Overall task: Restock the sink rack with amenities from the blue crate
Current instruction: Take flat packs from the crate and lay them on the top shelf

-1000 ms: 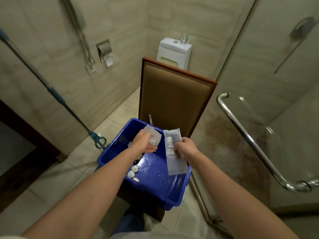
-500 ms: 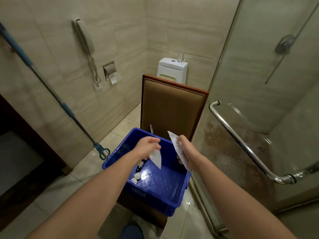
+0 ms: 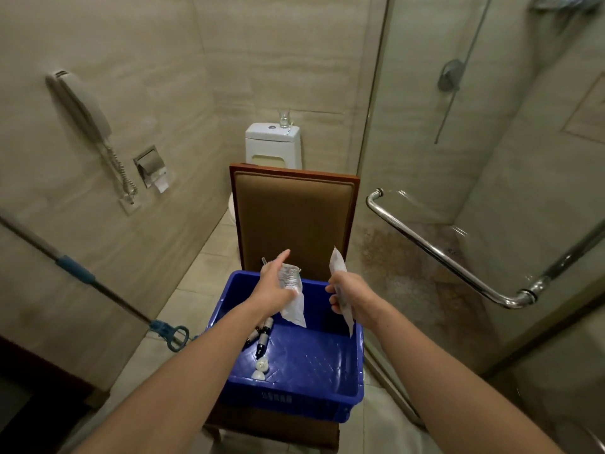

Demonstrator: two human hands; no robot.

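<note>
A blue crate (image 3: 330, 393) sits on a brown chair (image 3: 294, 217) in front of me. Small dark bottles (image 3: 262, 335) and white caps (image 3: 261, 368) lie along its left inner side. My left hand (image 3: 273, 290) holds a clear plastic amenity packet (image 3: 293, 298) above the crate, index finger stretched out. My right hand (image 3: 348, 294) grips a second white packet (image 3: 338, 267) edge-on above the crate's right rim. The sink rack is out of view.
A mop handle (image 3: 98, 286) leans across the left wall. A wall phone (image 3: 82, 106) and paper holder (image 3: 151, 167) hang on the left. The toilet (image 3: 273, 145) stands behind the chair. A glass shower door with a chrome handle (image 3: 451, 257) is at right.
The view has tilted up and both hands have risen slightly over the crate. The left packet now hangs lower from the hand, and the right packet stays held edge-on.
</note>
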